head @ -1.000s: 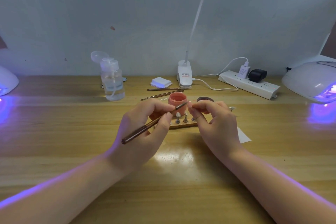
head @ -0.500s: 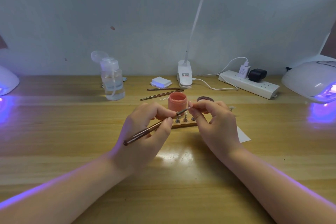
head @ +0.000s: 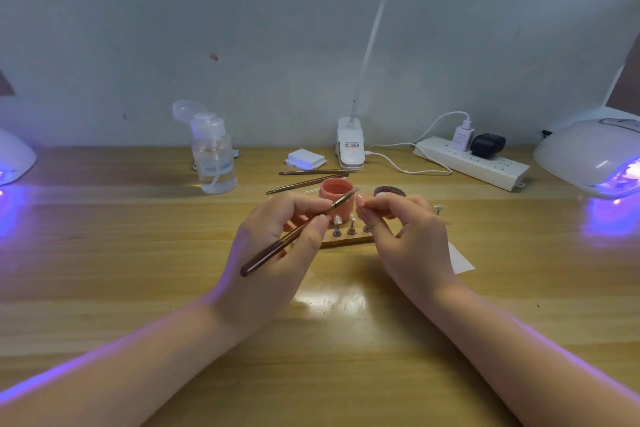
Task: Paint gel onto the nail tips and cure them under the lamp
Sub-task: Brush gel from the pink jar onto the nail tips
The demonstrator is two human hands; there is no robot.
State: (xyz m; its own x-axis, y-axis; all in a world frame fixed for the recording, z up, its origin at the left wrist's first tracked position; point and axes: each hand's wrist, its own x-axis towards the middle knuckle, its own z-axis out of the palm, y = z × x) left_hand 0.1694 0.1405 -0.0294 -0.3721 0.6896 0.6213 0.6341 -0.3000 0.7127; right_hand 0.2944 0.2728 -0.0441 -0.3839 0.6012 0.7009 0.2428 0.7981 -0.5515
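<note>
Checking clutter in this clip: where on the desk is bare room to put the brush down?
Bare wood lies left of the left hand, in front of the bottle, and in the near strip between the forearms. Also right of the paper, before the right lamp. It is crowded around the jar, nail stand and spare brushes.

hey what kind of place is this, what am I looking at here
Most likely a nail-art workstation. A lit curing lamp glows violet at the right, an open pot of pink gel stands mid-desk, and nail tips stand on a wooden holder.
</note>
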